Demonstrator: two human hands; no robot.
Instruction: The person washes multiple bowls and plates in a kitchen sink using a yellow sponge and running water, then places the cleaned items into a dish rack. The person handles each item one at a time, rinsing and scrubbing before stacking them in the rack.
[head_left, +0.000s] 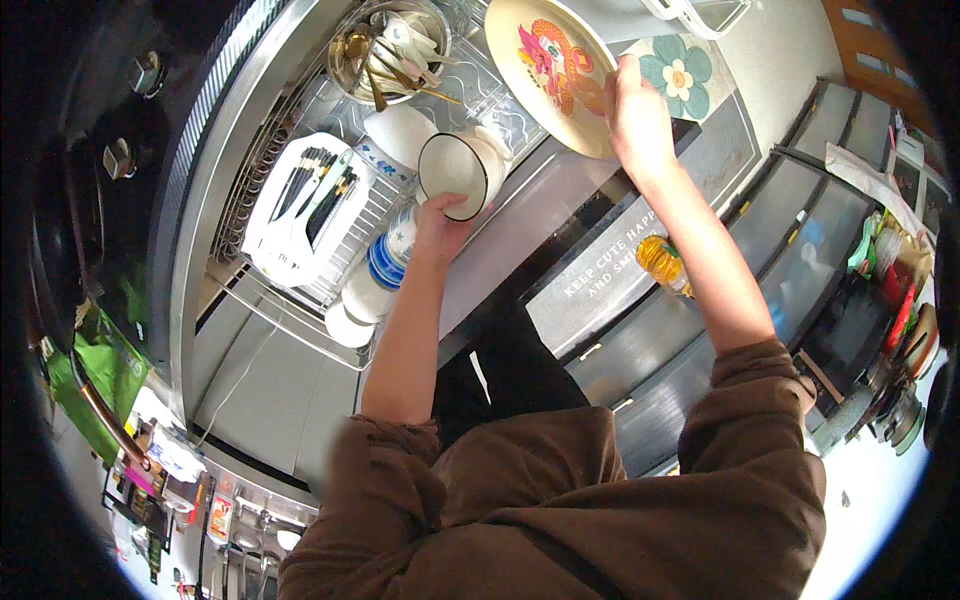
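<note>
My left hand (442, 229) is on a white bowl with a dark rim (453, 176), its fingers at the lower edge, over the pulled-out wire dish rack (300, 319). My right hand (639, 124) grips the edge of a large cream plate with a red and orange printed figure (555, 67), tilted above the rack's right side. Under and beside the bowl stand more white bowls, one with a blue floral band (397, 142), and blue-banded ones (385, 262). A white holder (292, 259) with dark-handled utensils lies to the left, and a metal basket (352, 82) of spoons sits at the top.
The steel drawer front (577, 180) runs beside my body. A grey floor mat with lettering (592, 277) and a bottle of yellow liquid (660, 259) are to the right, near translucent-fronted cabinets (787, 225). A green bag (97, 375) is at the far left.
</note>
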